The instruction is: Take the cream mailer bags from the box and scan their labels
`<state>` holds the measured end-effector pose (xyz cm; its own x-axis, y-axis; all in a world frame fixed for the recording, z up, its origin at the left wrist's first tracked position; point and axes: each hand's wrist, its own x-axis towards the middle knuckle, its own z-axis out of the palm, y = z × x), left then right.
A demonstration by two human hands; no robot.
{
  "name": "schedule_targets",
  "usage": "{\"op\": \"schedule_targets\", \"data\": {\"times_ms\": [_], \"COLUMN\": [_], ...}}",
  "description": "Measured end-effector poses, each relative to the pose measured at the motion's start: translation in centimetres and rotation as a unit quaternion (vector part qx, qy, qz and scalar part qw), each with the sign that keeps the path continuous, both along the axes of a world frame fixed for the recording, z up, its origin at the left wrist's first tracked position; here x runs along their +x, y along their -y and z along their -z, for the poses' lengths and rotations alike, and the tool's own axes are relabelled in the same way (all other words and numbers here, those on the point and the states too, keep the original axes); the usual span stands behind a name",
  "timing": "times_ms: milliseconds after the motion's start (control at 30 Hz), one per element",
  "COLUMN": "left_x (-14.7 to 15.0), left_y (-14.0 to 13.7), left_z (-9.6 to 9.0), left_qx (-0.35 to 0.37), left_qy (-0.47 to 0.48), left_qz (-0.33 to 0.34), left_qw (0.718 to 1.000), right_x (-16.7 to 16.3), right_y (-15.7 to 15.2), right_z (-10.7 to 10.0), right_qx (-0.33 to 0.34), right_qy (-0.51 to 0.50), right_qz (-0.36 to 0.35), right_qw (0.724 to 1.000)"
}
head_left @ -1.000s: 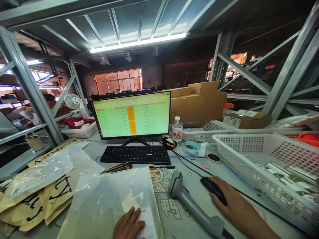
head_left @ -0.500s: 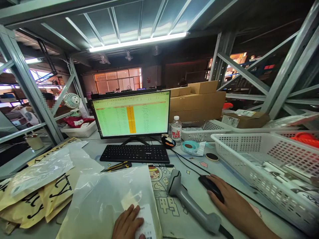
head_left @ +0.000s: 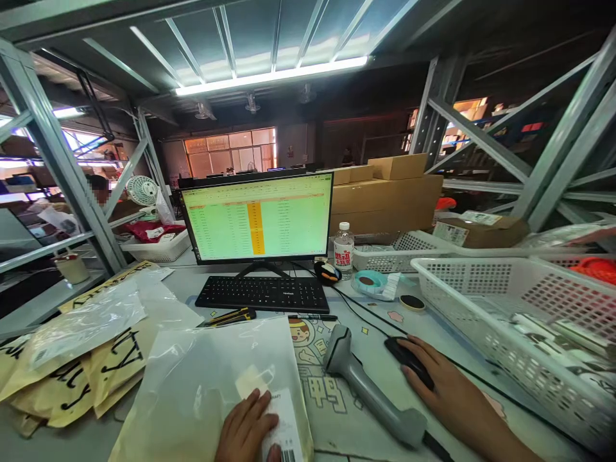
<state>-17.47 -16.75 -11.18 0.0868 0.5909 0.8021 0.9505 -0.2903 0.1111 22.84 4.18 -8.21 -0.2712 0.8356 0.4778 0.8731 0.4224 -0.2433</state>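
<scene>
My left hand [head_left: 248,427] lies flat, fingers stretched out, on a pale translucent plastic mailing bag [head_left: 202,378]. Beside its fingertips a white barcode label [head_left: 283,417] is on the bag, partly covered by the hand. My right hand [head_left: 445,385] rests over a black computer mouse [head_left: 409,360], fingers curved along it. Between the two hands a grey barcode scanner [head_left: 370,391] lies on the printed desk mat. Behind them stand a black keyboard [head_left: 262,294] and a monitor [head_left: 260,221] showing a spreadsheet with an orange column.
Yellow and clear mailing bags [head_left: 81,366] are piled at left. A white plastic basket [head_left: 462,321] stands at right. A water bottle [head_left: 343,251], a tape roll [head_left: 369,282] and a utility knife [head_left: 233,317] lie around the keyboard. Cardboard boxes [head_left: 385,204] are behind. A co-worker is far left.
The camera view has shifted slightly, so the scene sits a little to the right. Both hands keep their places on the bag and the mouse.
</scene>
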Motion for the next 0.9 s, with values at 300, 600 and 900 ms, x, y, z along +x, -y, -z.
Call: {"op": "schedule_targets", "data": {"times_ms": [300,600,900], "left_x": [-0.2,-0.37,-0.27], "left_y": [0.03,0.28,0.41], "left_z": [0.25,0.19,0.05], "left_qx": [0.006,-0.008,-0.017], "left_qy": [-0.001,-0.002,0.001], "left_qz": [0.009,0.017,0.019], "left_qw": [1.0,1.0,1.0], "right_x": [0.2,0.24,-0.03], "right_y": [-0.3,-0.39,-0.08], "right_z": [0.52,0.75,0.19], "right_qx": [0.008,0.017,0.01], "right_qy": [0.003,0.02,0.028], "right_qz": [0.003,0.006,0.011], "right_qw": [1.0,1.0,0.999]}}
